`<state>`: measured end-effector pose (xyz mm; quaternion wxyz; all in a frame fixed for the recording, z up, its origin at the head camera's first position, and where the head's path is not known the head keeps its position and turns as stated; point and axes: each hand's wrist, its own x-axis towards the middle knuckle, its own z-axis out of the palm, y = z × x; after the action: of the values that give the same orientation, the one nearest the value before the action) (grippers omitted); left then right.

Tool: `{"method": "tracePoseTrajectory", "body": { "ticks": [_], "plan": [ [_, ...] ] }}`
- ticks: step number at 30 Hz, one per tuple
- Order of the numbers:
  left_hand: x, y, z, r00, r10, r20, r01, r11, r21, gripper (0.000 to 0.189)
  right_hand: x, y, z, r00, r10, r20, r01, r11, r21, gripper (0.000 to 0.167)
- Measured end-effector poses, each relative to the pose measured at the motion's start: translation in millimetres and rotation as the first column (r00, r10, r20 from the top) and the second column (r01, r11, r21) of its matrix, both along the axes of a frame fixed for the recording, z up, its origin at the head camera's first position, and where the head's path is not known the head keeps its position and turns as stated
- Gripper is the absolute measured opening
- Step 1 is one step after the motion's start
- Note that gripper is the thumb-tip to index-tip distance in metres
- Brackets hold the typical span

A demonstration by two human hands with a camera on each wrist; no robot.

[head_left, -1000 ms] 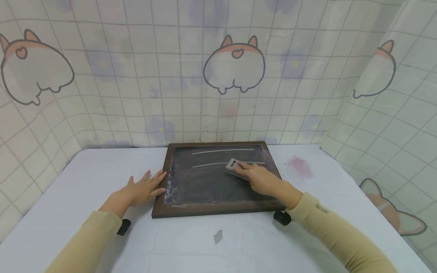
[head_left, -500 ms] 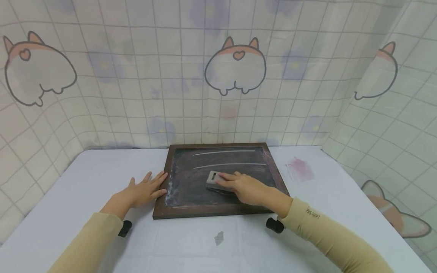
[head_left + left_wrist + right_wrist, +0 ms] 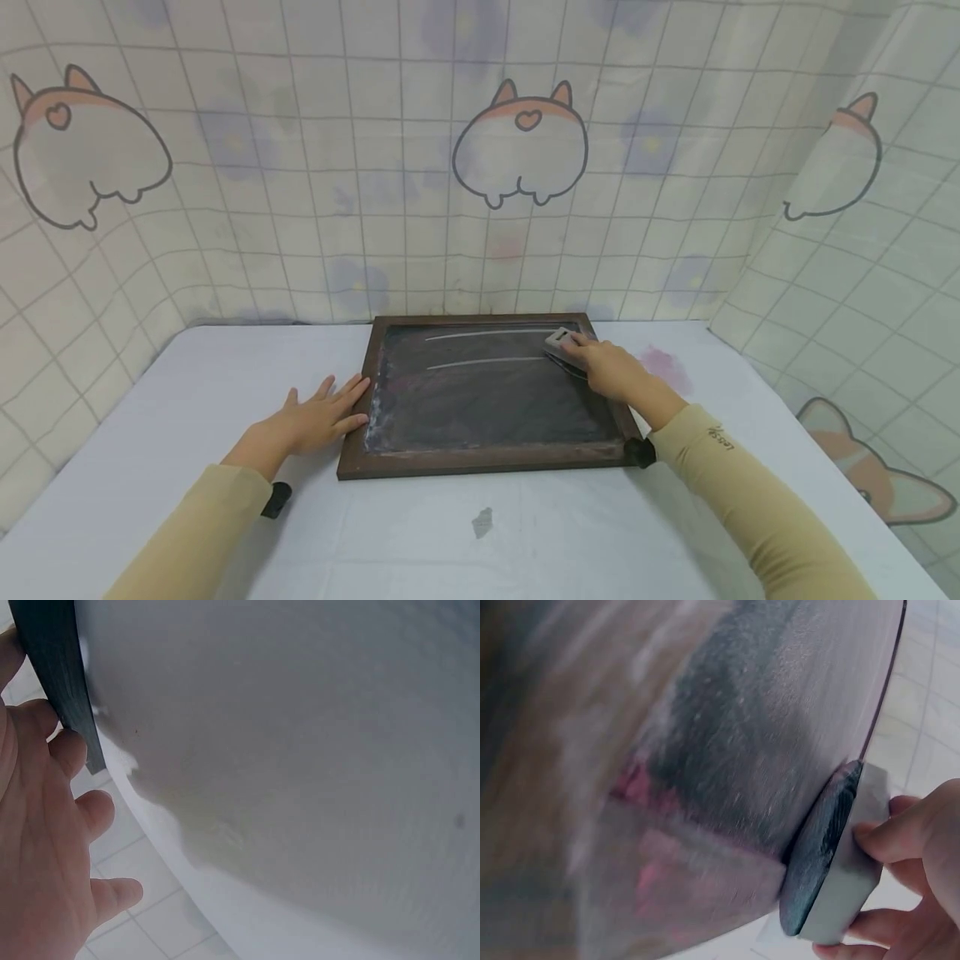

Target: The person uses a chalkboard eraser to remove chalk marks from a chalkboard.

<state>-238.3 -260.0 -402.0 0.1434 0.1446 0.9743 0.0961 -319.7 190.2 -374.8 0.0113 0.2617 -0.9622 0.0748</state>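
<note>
A chalkboard (image 3: 487, 408) in a brown wooden frame lies on the white-covered table, with two long white chalk lines across its upper half. My right hand (image 3: 615, 371) grips a grey chalkboard eraser (image 3: 561, 343) near the board's upper right, at the right end of the chalk lines. The right wrist view shows the eraser's dark felt side (image 3: 821, 855) facing the board, thumb and fingers around its grey back. With fingers spread, my left hand (image 3: 307, 421) rests at the board's left side, its fingertips touching the frame (image 3: 64, 675).
White cloth covers the table (image 3: 405, 542), with a grey patch (image 3: 482, 522) near the front and a pink chalk smudge (image 3: 666, 371) right of the board. A grid-patterned curtain (image 3: 300, 208) with cartoon animals stands behind and at both sides.
My right hand moved the eraser down and left over the board's middle, then up and right to the upper right side. The left hand stayed in place.
</note>
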Motion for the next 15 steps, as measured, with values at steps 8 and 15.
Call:
{"method": "tracePoseTrajectory", "body": {
  "ticks": [8, 15],
  "plan": [
    [-0.6, 2.5, 2.3, 1.0, -0.003, 0.006, 0.003, 1.0, 0.004, 0.078, -0.9, -10.5, -1.0, 0.998, -0.058, 0.017, 0.058, 0.998, 0.016, 0.062],
    [-0.4, 2.1, 2.3, 1.0, -0.005, 0.01, 0.005, 1.0, 0.001, 0.078, 1.2, -42.0, -2.8, 0.999, -0.027, 0.029, 0.026, 0.999, 0.043, 0.065]
  ]
}}
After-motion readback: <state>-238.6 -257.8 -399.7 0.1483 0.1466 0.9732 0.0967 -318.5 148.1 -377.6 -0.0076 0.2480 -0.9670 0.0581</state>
